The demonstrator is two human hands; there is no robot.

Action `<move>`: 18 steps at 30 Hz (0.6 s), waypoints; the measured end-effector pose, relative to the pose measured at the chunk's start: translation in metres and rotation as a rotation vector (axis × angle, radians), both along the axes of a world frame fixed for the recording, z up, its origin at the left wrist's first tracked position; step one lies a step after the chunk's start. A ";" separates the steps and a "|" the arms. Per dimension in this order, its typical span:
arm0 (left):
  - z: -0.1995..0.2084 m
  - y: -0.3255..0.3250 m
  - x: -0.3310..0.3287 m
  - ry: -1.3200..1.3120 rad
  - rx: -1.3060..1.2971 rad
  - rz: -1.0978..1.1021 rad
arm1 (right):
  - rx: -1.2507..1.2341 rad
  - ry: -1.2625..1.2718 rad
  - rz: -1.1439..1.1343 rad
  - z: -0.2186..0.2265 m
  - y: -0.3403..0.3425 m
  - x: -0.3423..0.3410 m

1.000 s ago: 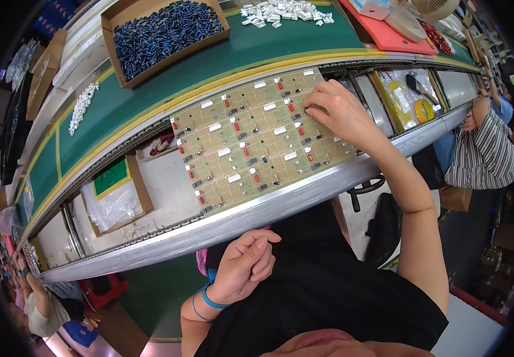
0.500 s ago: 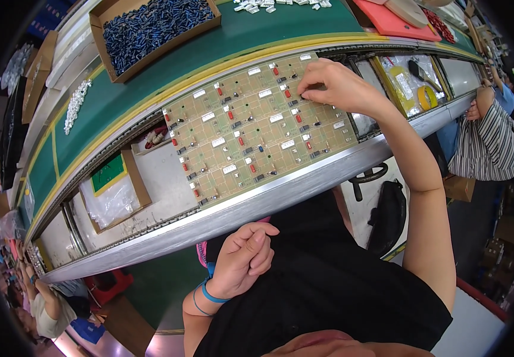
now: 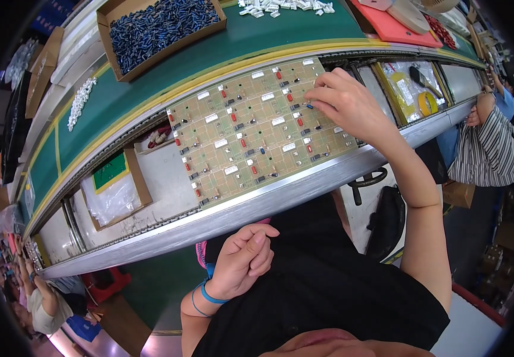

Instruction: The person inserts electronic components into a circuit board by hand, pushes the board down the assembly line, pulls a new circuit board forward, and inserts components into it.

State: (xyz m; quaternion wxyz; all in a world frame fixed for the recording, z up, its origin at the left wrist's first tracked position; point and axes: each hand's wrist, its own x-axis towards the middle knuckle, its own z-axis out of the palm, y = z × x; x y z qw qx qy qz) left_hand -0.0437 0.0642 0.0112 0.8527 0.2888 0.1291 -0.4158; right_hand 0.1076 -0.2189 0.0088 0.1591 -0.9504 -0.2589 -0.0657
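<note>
A large circuit board panel [image 3: 227, 156] lies across the rails in front of me, fitted with red, white, black and blue parts. My right hand [image 3: 346, 101] hovers over its right side, thumb and fingers slightly apart. Just beneath those fingertips a small blue capacitor [image 3: 310, 106] sits on the board, apart from them as far as I can see. My left hand [image 3: 246, 256] is held near my body, below the metal rail, with its fingers curled in. Whatever it holds, if anything, is hidden.
Beyond the board, a cardboard box of blue capacitors [image 3: 164, 30] stands on the green bench [image 3: 257, 44]. White parts [image 3: 81, 104] lie in a pile to the left. A metal rail [image 3: 251, 199] runs along the near side. A co-worker in a striped sleeve [image 3: 489, 146] is at right.
My right hand has moved slightly right and down, and its fingers have parted. The blue capacitor now shows on the board beneath them. My left hand stays curled in place.
</note>
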 end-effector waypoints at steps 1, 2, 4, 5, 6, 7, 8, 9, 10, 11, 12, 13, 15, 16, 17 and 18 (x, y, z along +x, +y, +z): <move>0.000 0.000 0.000 -0.004 -0.001 0.000 | 0.002 -0.016 -0.005 0.000 -0.001 -0.001; 0.000 0.000 -0.001 -0.004 0.002 0.001 | 0.001 -0.021 -0.005 0.000 -0.001 -0.001; 0.000 0.001 -0.002 -0.008 0.004 0.003 | -0.020 -0.030 -0.014 -0.001 -0.001 0.000; 0.000 0.001 -0.003 -0.015 0.005 0.000 | -0.021 -0.034 -0.013 -0.002 -0.001 -0.001; -0.001 0.001 -0.003 -0.022 0.006 -0.002 | -0.015 -0.025 -0.012 -0.003 -0.002 -0.002; -0.001 0.001 -0.004 -0.026 0.005 -0.002 | -0.009 -0.016 -0.013 -0.004 -0.002 -0.003; -0.001 0.001 -0.004 -0.024 0.006 -0.003 | -0.011 -0.020 -0.012 -0.005 -0.002 -0.003; -0.001 0.001 -0.004 -0.021 0.007 -0.004 | -0.006 -0.020 -0.006 -0.006 -0.002 -0.003; -0.001 0.001 -0.004 -0.021 0.006 -0.003 | -0.001 -0.018 0.001 -0.007 -0.001 -0.003; -0.001 0.001 -0.004 -0.023 0.005 -0.005 | -0.002 -0.018 0.001 -0.008 -0.001 -0.003; -0.001 0.000 -0.004 -0.023 0.003 -0.007 | 0.005 -0.016 0.002 -0.009 -0.002 -0.002; 0.000 0.000 -0.005 -0.022 0.004 -0.005 | 0.012 -0.013 0.003 -0.010 -0.001 -0.001; 0.002 0.000 -0.004 0.001 -0.002 0.002 | 0.019 -0.015 0.002 -0.011 -0.002 0.000; 0.002 0.000 -0.004 0.002 -0.002 0.004 | 0.025 -0.018 0.000 -0.012 -0.002 0.000; 0.001 0.000 -0.004 0.001 0.001 0.002 | 0.024 -0.017 0.003 -0.013 -0.002 0.000; 0.001 0.000 -0.004 0.001 0.005 0.001 | 0.027 -0.019 0.008 -0.014 -0.001 0.000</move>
